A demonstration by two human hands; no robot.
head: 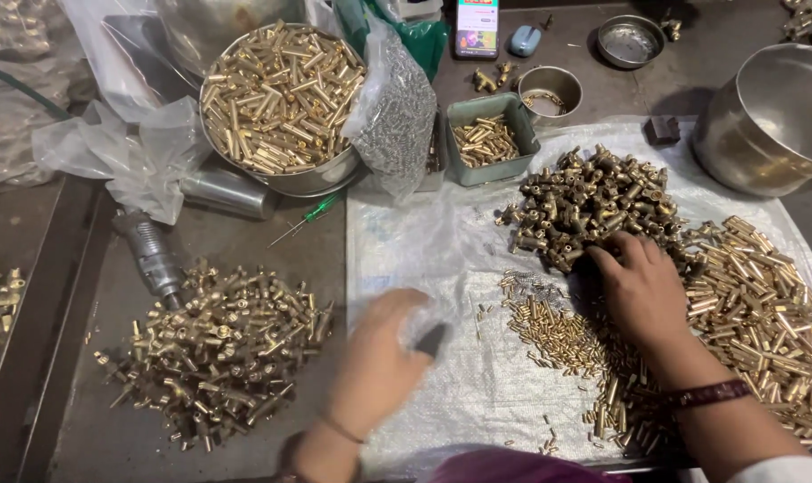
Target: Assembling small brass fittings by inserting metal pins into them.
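Note:
My right hand (643, 291) lies palm down at the near edge of a heap of brass fittings (594, 206) on a white woven sheet (460, 268); its fingers touch the parts, and whether it grips one is hidden. My left hand (379, 362) is blurred over the sheet's left edge, fingers curled; nothing clear shows in it. Thin brass pins (554, 326) lie between the hands. Longer brass tubes (764, 304) pile up to the right of my right hand.
A second heap of brass fittings (218, 349) lies on the dark table at left. At the back stand a round steel bowl of brass tubes (276, 98), a bag of small grey parts (393, 112), a small green tray (488, 134), a steel cup (551, 89), a big steel pot (773, 121) and a phone (476, 27).

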